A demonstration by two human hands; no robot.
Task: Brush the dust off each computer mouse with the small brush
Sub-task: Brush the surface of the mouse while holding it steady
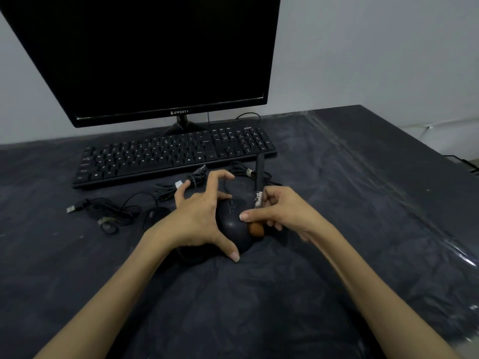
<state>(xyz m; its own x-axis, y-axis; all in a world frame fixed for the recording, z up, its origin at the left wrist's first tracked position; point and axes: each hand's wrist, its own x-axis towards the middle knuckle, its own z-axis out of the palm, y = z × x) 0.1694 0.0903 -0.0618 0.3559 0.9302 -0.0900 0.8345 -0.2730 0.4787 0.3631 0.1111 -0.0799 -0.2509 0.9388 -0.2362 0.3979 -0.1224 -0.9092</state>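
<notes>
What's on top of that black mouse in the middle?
Brown bristles of the small brush touch the mouse; the left hand steadies it. Its left side is hidden beneath that hand.

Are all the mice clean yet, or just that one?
Not all yet. The right hand holds the small brush with its bristles on the black mouse, which the left hand steadies, so that one is being brushed now. A second mouse lies to the left beside its coiled cable, untouched at this moment. Whether it was already brushed cannot be told from this picture.
</notes>
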